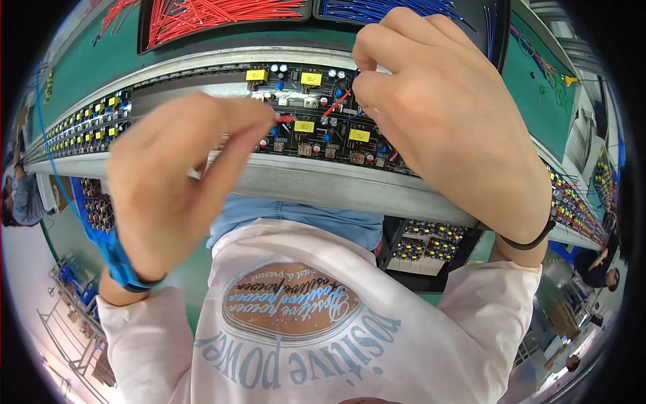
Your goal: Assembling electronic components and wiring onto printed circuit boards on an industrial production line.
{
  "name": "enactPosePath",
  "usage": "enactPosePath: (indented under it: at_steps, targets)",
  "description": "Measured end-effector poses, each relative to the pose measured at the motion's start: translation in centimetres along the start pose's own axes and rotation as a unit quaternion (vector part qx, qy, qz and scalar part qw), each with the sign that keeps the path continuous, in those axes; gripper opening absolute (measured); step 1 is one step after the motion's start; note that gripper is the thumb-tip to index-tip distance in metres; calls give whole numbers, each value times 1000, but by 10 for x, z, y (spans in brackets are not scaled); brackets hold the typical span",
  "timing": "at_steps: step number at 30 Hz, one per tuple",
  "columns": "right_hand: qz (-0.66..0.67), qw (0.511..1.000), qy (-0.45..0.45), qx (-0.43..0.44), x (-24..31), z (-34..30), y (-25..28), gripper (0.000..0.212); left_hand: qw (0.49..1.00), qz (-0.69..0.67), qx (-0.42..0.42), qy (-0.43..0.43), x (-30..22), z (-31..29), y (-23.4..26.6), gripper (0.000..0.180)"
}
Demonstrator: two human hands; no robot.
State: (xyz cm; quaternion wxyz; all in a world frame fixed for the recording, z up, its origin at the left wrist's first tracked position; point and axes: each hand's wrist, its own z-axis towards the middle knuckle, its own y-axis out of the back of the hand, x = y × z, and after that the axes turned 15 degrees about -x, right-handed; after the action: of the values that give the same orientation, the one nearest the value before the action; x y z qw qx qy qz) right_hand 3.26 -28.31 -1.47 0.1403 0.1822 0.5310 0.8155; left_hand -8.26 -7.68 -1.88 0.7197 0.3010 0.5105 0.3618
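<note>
A row of black circuit boards (321,143), studded with yellow block-shaped components (304,126), lies in a long grey metal rail (303,182) in front of the person. The left hand (182,161), slightly blurred, is over the left part of the boards, its thumb and fingertips pinched closed on a short red wire (284,118) that pokes out rightward above them. The right hand (431,101) is over the right part of the boards, fingers curled and thumb tip close to the forefinger; whether it grips anything cannot be told. Just beside its thumb, a thin red wire (338,102) slants up from the boards. Beyond the boards stand a black tray (143,34) heaped with loose red wires (222,13) and, right of it, a second black tray (496,50) with blue wires (383,12). A green work surface (81,71) extends beyond the boards on the left.
</note>
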Motion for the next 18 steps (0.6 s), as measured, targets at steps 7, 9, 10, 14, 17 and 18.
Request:
enactPosePath:
  at_steps: [7, 9, 10, 14, 17, 18]
  targets:
    - [-3, 1000, -12, 1, -4, 2, 0, 15, 999, -9, -33, 1, -9, -21, -40, 20]
    - [-5, 1000, -17, 1, -3, 2, 1, 15, 997, -1, -63, -49, -5, -24, -50, 19]
    - [-5, 1000, -19, 1, -3, 2, 0, 15, 997, 0, -62, -49, -6, -24, -52, 19]
    - [-9, 1000, -30, 1, -4, 4, 0, 15, 996, 3, -79, -46, -12, -25, -62, 20]
    - [-11, 999, -37, 1, -4, 5, 1, 14, 996, 18, -87, -31, -14, -25, -68, 20]
    - [-12, 999, -39, 1, -4, 5, 1, 14, 996, 18, -86, -31, -14, -25, -68, 20]
